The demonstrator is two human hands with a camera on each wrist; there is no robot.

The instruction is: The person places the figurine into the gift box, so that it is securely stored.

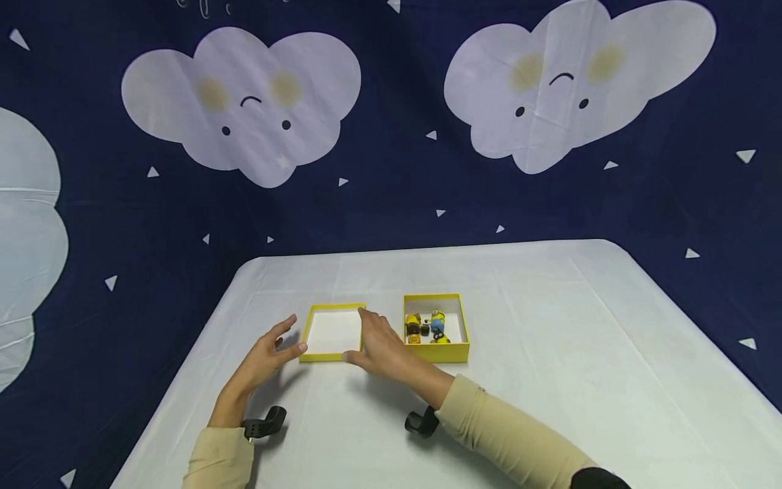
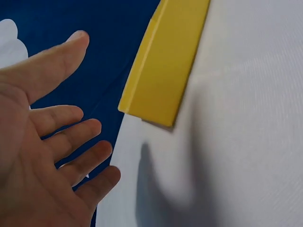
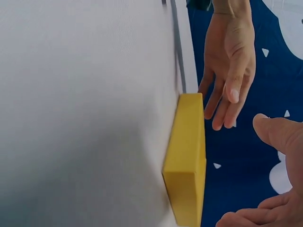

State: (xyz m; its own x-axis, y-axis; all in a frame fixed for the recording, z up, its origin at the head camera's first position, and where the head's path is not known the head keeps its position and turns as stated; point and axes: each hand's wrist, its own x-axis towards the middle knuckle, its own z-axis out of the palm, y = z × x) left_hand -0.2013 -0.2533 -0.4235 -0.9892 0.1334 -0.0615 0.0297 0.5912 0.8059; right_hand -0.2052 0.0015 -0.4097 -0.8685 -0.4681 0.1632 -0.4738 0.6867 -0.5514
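Note:
A shallow yellow box lid with a white inside lies on the table between my two hands. My left hand is at its left side, thumb and fingers spread; the left wrist view shows the hand apart from the lid's yellow wall. Over the right edge of the lid is my right hand, its fingers extended. In the right wrist view this hand holds nothing and stands off from the yellow lid, with the left hand beyond it.
Just right of my right hand stands a deeper yellow box holding several small yellow toy figures, some in blue or brown. A white cloth covers the table. Behind it hangs a dark blue curtain with clouds and triangles.

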